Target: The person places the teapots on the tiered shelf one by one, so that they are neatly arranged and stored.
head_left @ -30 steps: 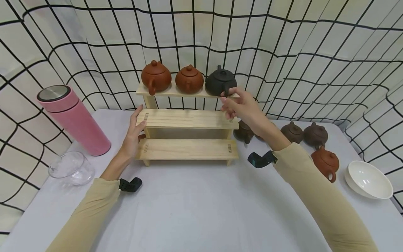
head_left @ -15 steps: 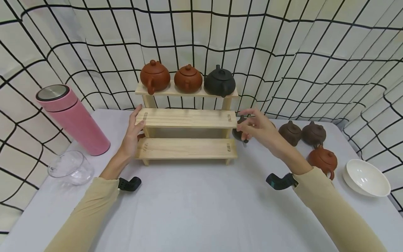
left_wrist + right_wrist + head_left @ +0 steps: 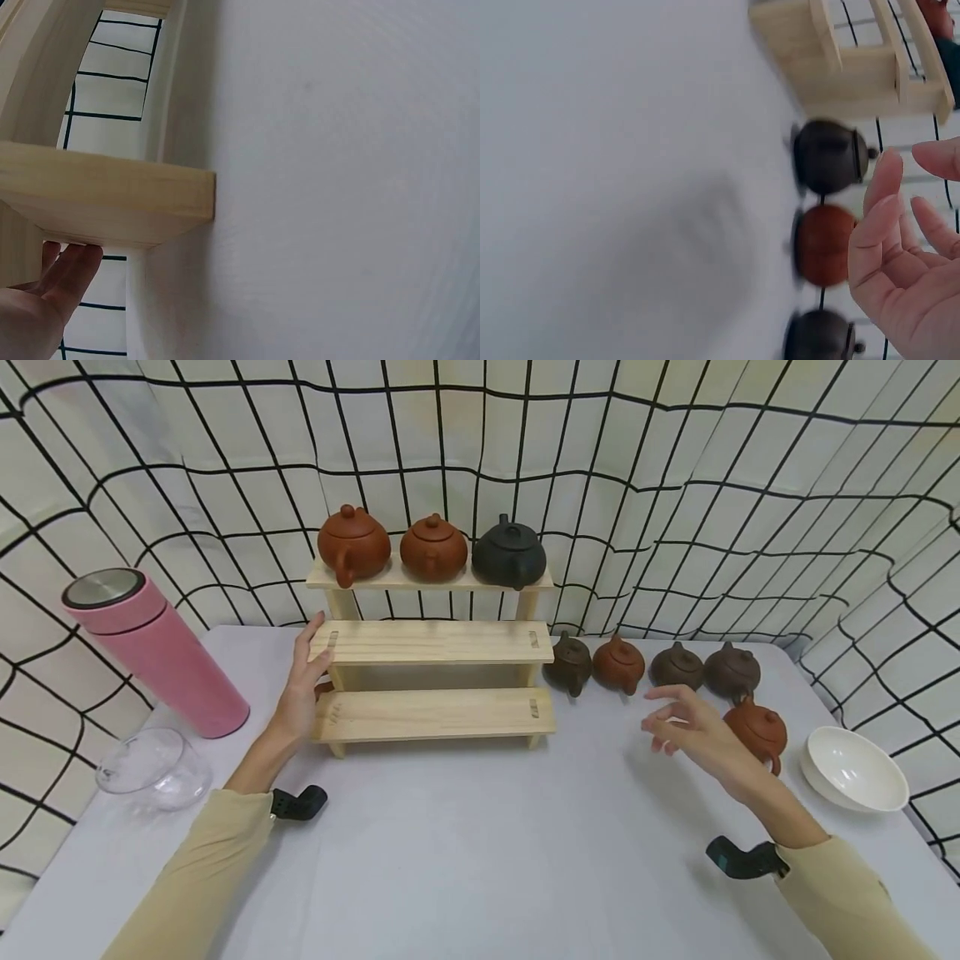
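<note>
A three-tier wooden display stand (image 3: pixel 442 642) carries two reddish-brown teapots (image 3: pixel 354 545) and a black teapot (image 3: pixel 509 556) on its top tier. At the stand's left end, my left hand (image 3: pixel 298 689) grips the middle tier, its thumb at the board's front. In the left wrist view its fingers (image 3: pixel 71 274) reach along the stand's side. My right hand (image 3: pixel 693 727) hovers over the table with loosely bent fingers and holds nothing. Close beyond it are a dark brown teapot (image 3: pixel 677 667) and an orange-red teapot (image 3: pixel 618 665); a second orange-red one (image 3: pixel 757 729) stands beside the wrist.
Further dark teapots (image 3: pixel 568 665) stand right of the stand and at the back right (image 3: pixel 732 672). A white bowl (image 3: pixel 855 770) is at the right edge. On the left are a pink thermos (image 3: pixel 161 652) and a clear glass cup (image 3: pixel 161 768). Black netting (image 3: pixel 592 477) surrounds the table.
My right hand has let go of the black teapot on the top tier and moved right and towards me, over the table. My left hand keeps its place on the stand.
</note>
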`<state>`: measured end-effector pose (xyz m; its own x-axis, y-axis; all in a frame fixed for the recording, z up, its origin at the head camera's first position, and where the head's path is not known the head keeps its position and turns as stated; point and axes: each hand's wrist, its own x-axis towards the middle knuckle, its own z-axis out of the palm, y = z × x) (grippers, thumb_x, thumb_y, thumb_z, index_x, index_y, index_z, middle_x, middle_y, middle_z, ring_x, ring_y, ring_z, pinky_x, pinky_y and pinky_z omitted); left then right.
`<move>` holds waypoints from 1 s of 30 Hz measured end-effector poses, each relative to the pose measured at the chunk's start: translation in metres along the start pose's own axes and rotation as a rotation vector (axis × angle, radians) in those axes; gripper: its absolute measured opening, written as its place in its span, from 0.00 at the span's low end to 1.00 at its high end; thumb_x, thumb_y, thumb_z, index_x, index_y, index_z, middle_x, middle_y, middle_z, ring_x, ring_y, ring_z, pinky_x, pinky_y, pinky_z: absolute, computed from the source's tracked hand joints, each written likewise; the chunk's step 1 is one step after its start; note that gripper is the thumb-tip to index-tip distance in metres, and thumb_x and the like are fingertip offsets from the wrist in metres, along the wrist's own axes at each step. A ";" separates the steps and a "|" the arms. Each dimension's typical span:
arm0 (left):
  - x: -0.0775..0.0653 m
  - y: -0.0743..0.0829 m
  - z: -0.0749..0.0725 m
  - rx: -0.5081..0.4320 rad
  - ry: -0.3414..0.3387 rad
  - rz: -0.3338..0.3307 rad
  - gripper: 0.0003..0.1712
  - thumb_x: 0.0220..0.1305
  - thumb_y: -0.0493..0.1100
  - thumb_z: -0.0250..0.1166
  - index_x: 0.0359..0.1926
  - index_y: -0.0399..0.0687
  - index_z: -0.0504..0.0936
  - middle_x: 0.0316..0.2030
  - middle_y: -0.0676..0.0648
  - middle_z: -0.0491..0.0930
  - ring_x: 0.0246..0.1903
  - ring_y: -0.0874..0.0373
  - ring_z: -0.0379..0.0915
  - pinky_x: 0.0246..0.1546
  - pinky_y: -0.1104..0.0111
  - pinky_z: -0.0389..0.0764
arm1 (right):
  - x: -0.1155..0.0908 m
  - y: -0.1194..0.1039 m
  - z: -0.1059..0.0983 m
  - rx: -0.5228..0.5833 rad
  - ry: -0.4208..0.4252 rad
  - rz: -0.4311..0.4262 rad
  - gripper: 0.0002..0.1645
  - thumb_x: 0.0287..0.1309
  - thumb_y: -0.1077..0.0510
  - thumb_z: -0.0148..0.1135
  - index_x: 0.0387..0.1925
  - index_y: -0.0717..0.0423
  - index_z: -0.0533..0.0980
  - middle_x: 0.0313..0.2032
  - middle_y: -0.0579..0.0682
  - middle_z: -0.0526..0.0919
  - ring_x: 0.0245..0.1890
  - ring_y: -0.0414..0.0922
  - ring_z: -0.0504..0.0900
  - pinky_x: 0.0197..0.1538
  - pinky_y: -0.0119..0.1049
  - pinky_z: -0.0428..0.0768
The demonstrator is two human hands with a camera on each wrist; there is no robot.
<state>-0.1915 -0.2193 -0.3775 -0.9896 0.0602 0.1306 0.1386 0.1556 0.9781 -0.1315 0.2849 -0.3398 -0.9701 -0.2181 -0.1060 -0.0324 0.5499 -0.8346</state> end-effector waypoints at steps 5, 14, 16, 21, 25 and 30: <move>-0.001 0.000 -0.001 -0.002 -0.006 0.000 0.39 0.80 0.52 0.34 0.85 0.64 0.34 0.84 0.50 0.34 0.76 0.46 0.41 0.68 0.42 0.51 | -0.026 0.028 -0.029 -0.073 0.063 0.043 0.29 0.78 0.59 0.56 0.70 0.68 0.61 0.43 0.55 0.86 0.34 0.38 0.83 0.38 0.32 0.81; 0.000 -0.001 -0.002 -0.008 0.000 -0.006 0.38 0.80 0.52 0.34 0.85 0.67 0.34 0.84 0.51 0.34 0.75 0.47 0.42 0.66 0.46 0.53 | -0.066 0.049 -0.076 -0.231 0.083 0.193 0.32 0.81 0.53 0.51 0.70 0.74 0.58 0.46 0.59 0.84 0.34 0.37 0.81 0.37 0.33 0.81; 0.000 -0.001 -0.003 -0.012 0.003 -0.008 0.38 0.80 0.52 0.34 0.85 0.67 0.34 0.83 0.51 0.34 0.75 0.47 0.42 0.65 0.48 0.54 | -0.070 0.050 -0.080 -0.253 0.069 0.221 0.34 0.81 0.53 0.50 0.71 0.76 0.56 0.45 0.61 0.85 0.33 0.38 0.82 0.36 0.34 0.82; 0.001 -0.002 -0.003 -0.013 0.003 -0.007 0.38 0.80 0.52 0.34 0.85 0.67 0.34 0.83 0.51 0.34 0.75 0.47 0.42 0.66 0.47 0.53 | -0.076 0.053 -0.085 -0.312 0.024 0.289 0.40 0.83 0.50 0.47 0.71 0.81 0.50 0.44 0.66 0.84 0.34 0.45 0.83 0.35 0.36 0.82; 0.001 -0.002 -0.002 -0.006 0.000 -0.010 0.38 0.80 0.52 0.33 0.85 0.67 0.34 0.84 0.51 0.34 0.76 0.47 0.41 0.67 0.45 0.52 | -0.077 0.058 -0.088 -0.347 -0.006 0.356 0.44 0.83 0.48 0.45 0.70 0.87 0.46 0.44 0.69 0.83 0.35 0.48 0.84 0.35 0.37 0.84; 0.001 -0.002 0.000 -0.013 -0.009 -0.004 0.38 0.80 0.52 0.34 0.85 0.66 0.34 0.84 0.50 0.34 0.76 0.46 0.41 0.66 0.46 0.53 | -0.076 0.065 -0.086 -0.345 -0.047 0.398 0.45 0.82 0.48 0.45 0.67 0.90 0.46 0.41 0.66 0.85 0.35 0.49 0.84 0.36 0.39 0.86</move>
<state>-0.1926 -0.2197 -0.3788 -0.9898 0.0681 0.1255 0.1342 0.1430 0.9806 -0.0802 0.4066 -0.3390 -0.9122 0.0302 -0.4087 0.2512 0.8292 -0.4993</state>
